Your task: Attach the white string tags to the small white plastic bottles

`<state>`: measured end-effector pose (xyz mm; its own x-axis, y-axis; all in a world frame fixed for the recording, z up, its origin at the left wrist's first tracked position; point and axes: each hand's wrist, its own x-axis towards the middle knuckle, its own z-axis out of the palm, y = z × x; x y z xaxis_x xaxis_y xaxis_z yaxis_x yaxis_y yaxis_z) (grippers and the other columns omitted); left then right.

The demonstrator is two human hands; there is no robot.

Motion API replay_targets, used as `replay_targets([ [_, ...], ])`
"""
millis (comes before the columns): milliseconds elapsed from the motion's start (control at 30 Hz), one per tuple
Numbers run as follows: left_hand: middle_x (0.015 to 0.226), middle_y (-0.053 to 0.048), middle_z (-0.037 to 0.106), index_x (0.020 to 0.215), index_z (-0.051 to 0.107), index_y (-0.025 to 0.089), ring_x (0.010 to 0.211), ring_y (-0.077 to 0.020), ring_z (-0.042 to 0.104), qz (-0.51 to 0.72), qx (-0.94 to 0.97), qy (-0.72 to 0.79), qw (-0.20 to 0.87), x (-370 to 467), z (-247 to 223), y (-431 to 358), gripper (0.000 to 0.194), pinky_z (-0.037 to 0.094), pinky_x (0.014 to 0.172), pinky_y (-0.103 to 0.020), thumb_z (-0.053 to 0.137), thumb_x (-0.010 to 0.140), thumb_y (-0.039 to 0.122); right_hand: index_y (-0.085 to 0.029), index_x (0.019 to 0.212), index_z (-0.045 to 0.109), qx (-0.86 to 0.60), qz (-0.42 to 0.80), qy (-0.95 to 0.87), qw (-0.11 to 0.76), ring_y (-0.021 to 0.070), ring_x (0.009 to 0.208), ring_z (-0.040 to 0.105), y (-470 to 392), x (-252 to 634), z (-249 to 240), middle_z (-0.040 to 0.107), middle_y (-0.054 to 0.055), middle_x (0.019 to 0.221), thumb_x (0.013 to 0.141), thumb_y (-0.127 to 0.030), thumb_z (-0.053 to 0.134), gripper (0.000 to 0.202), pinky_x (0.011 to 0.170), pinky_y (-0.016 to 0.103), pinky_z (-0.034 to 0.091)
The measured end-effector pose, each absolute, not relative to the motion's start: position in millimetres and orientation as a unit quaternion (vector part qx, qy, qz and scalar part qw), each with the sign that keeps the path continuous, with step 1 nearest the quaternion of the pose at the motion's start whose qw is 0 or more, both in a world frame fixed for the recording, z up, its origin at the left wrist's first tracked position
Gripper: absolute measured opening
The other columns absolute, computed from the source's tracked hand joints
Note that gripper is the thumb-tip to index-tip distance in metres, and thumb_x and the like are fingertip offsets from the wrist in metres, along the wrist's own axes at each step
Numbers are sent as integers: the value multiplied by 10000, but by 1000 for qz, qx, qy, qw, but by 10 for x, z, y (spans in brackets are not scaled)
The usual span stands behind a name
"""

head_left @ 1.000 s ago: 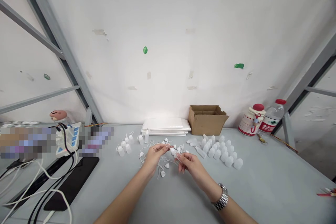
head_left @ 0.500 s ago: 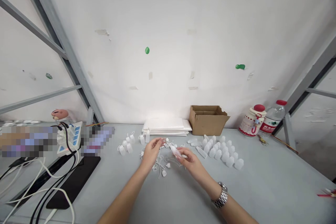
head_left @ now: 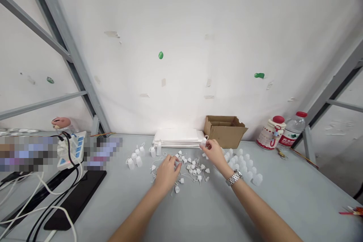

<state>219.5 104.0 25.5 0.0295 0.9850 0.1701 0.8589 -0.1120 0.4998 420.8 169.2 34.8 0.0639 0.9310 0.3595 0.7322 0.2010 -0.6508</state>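
Note:
My right hand (head_left: 214,155) pinches a small white squeeze bottle (head_left: 203,142), held upright with a looped strap at its cap, in front of the stacked white envelopes. My left hand (head_left: 167,172) is over the left side of a loose pile of white caps with straps (head_left: 194,168). Its fingers and thumb curl together around something pale and small that I cannot make out. Left of the pile stand several capped bottles (head_left: 136,157), and two more (head_left: 159,148) stand nearer the envelopes. Several uncapped, translucent bottles (head_left: 246,164) stand in rows to the right, partly behind my right wrist.
Stacked white envelopes (head_left: 178,138) and an open cardboard box (head_left: 227,136) sit against the wall. At right stand a decorated flask (head_left: 270,134) and a water bottle (head_left: 293,130). A power strip (head_left: 72,151), cables and a black phone-like slab (head_left: 76,198) lie left.
My right hand has moved up and away from the pile with the bottle, now upright with its strap looped. My left hand has come down and slightly right onto the caps.

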Motion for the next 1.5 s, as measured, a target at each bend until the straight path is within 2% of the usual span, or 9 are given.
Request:
replay_targets([
  [67,876,-30,559,879,580,208,726,-146,564,244,699,660,126,2181,255,1054,219,357,602,-245,399,846,326,-173,730,574,-635,117,-677,354,175,692,532,1737,4147,291,585,62,819,764,-360,512,200,652,272,373],
  [300,899,-34,563,900,577,203,723,-142,569,233,703,659,131,2188,212,1065,204,349,586,-241,405,844,299,-190,765,601,-673,71,-688,262,216,827,566,1735,4020,180,677,45,781,745,-240,552,73,715,298,291],
  [533,919,-43,565,927,570,203,768,-154,575,224,697,669,126,2181,235,1058,200,357,602,-241,401,845,270,-197,853,587,-679,29,-699,221,209,892,561,1687,4025,186,688,33,852,769,-256,547,110,720,286,278],
  [633,930,-50,569,971,555,201,804,-165,575,224,687,681,120,2172,265,1057,221,363,616,-242,384,851,275,-189,960,563,-686,1,-697,210,220,886,558,1632,4092,262,684,44,868,789,-281,515,200,707,287,284],
  [733,934,-57,575,974,554,198,801,-170,575,221,683,686,116,2157,277,1069,225,360,607,-241,390,849,287,-154,1051,525,-688,-40,-698,195,224,862,552,1510,4197,375,666,73,895,801,-223,481,264,694,293,287],
  [833,940,-58,581,950,562,197,802,-170,576,208,682,691,117,2143,260,1092,209,356,603,-237,411,841,291,-138,897,595,-675,-89,-715,158,257,870,524,1337,4271,451,649,113,868,772,-98,467,183,696,320,273],
  [967,935,-48,585,937,568,204,826,-172,575,196,684,693,117,2132,215,1115,182,353,605,-232,439,825,266,-126,716,636,-652,-132,-739,104,286,868,508,1179,4269,430,639,150,771,753,2,425,249,714,351,260],
  [1300,936,-55,589,908,565,198,810,-176,572,206,674,699,122,2075,293,1111,165,342,606,-241,452,801,251,-108,783,648,-648,-164,-742,52,292,841,533,1149,4182,381,646,152,751,769,5,435,242,692,354,255],
  [1500,782,-24,603,789,589,192,716,-177,560,181,712,637,234,1975,415,1111,217,338,577,-243,514,739,389,-101,738,656,-656,-166,-736,18,287,835,547,1016,4191,420,648,144,725,766,8,460,226,691,344,259],
])
